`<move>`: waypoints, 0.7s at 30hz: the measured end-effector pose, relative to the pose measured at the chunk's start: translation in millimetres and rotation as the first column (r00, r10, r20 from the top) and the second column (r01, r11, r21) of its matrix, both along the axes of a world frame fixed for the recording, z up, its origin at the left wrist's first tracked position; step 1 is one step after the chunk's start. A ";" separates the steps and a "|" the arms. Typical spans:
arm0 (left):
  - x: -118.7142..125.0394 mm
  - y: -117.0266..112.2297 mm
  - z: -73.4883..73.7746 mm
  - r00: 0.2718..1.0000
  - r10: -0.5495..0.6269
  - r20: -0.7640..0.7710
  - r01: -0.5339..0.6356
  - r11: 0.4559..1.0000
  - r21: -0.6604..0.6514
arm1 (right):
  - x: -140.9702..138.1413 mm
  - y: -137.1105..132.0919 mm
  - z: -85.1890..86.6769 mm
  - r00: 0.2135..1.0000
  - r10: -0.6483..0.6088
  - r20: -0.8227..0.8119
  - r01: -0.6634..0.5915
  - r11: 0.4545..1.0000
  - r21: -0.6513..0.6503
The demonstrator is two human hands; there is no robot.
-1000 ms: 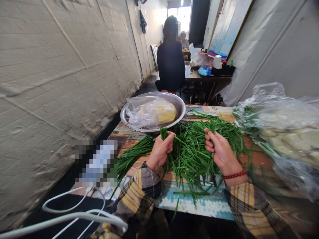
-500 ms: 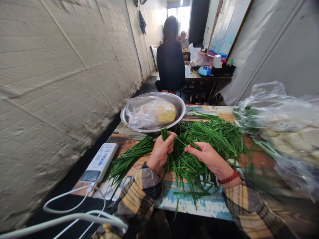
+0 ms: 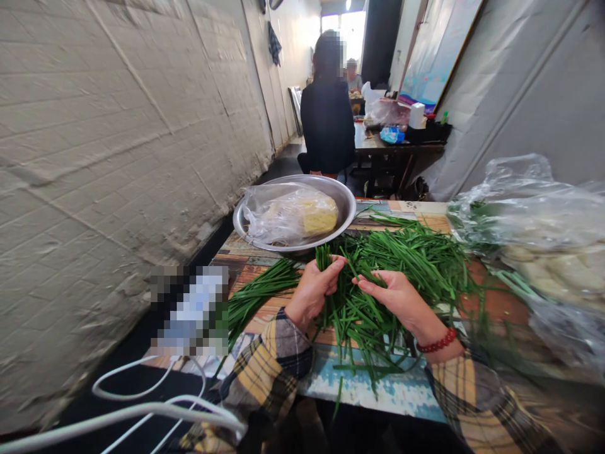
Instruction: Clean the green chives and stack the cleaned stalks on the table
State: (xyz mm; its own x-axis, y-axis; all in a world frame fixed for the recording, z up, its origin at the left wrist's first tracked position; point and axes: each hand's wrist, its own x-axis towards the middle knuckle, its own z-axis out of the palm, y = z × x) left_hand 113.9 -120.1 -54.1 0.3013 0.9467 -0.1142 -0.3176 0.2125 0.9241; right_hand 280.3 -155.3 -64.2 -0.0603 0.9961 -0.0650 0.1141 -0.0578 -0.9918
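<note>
A heap of green chives (image 3: 406, 258) lies spread over the patterned table (image 3: 392, 391). My left hand (image 3: 316, 290) is closed round a small bunch of chives, whose cut ends stick up above the fist. Just to its right, my right hand (image 3: 394, 295) pinches a chive stalk at its fingertips, close to the left hand's bunch. A smaller sorted bunch of chives (image 3: 258, 293) lies flat on the table left of my left hand.
A metal basin (image 3: 347, 202) holding a clear bag with yellow food stands behind the chives. Large plastic bags (image 3: 543, 233) crowd the right side. A white device with cables (image 3: 189, 315) sits at the left. A person in black (image 3: 327, 120) sits ahead at another table.
My right hand left the far part of the heap and came toward my left hand, now pinching a stalk beside the held bunch. The left hand has kept its grip.
</note>
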 end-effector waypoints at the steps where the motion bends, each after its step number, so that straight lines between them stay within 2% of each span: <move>1: 0.1 -0.4 0.7 1.000 -0.003 -0.006 0.003 1.000 0.001 | 0.1 0.2 0.3 1.000 -0.006 0.007 0.006 1.000 0.009; 5: 0.4 -1.2 1.3 0.999 -0.014 -0.039 0.015 1.000 0.012 | 0.3 1.1 -0.6 0.998 -0.012 0.058 0.010 0.999 0.031; 11: 0.4 -0.8 -1.4 0.998 -0.038 -0.053 0.039 0.999 0.009 | -0.2 0.9 -4.0 0.989 0.061 0.134 -0.068 0.996 0.050; 21: 1.3 -0.3 -2.8 0.999 -0.020 -0.050 0.020 1.000 0.012 | -0.2 0.1 -3.7 0.987 0.033 0.160 -0.039 0.999 0.033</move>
State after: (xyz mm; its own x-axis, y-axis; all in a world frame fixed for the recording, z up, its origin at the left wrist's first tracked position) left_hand 115.2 -120.4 -57.0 0.3143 0.9419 -0.1181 -0.2666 0.2070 0.9413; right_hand 280.1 -155.2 -67.9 -0.0877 0.9953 -0.0406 0.2718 -0.0153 -0.9622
